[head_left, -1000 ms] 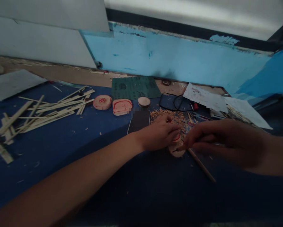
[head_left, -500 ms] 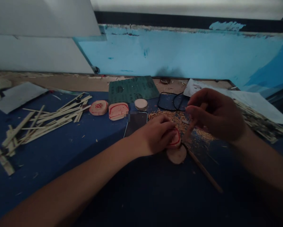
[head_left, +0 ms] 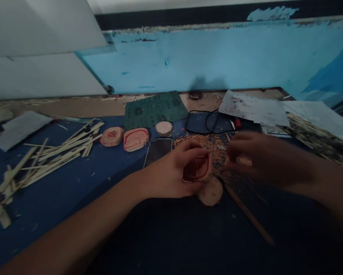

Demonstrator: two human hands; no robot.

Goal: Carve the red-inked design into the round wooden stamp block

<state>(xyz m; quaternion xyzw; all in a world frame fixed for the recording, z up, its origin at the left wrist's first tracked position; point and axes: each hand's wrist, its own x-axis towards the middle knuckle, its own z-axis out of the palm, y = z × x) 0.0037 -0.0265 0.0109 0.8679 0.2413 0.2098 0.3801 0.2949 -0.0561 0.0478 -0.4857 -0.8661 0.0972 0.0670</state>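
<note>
My left hand (head_left: pixel 171 170) is closed round a small wooden slice with red markings (head_left: pixel 196 170), held tilted just above the blue table cover (head_left: pixel 82 191). A plain round wooden slice (head_left: pixel 211 192) lies right beside it, with a thin wooden stick (head_left: pixel 247 215) running away to the lower right. My right hand (head_left: pixel 260 158) hovers to the right over a heap of wood shavings (head_left: pixel 214 147); it is smeared by motion, and a small pale bit shows at its fingers.
Two more red-marked wooden slices (head_left: pixel 112 136) (head_left: pixel 135 138), a small round slice (head_left: pixel 164 128) and a dark phone (head_left: pixel 157 151) lie to the left. Green sandpaper (head_left: pixel 154 109), a black cable (head_left: pixel 210 122), papers (head_left: pixel 254 109) and a pile of wooden strips (head_left: pixel 51 151) surround them.
My left hand has lifted and tilted the red-marked slice so that its face shows. My right hand rose off the slice, then dropped back to the right of it.
</note>
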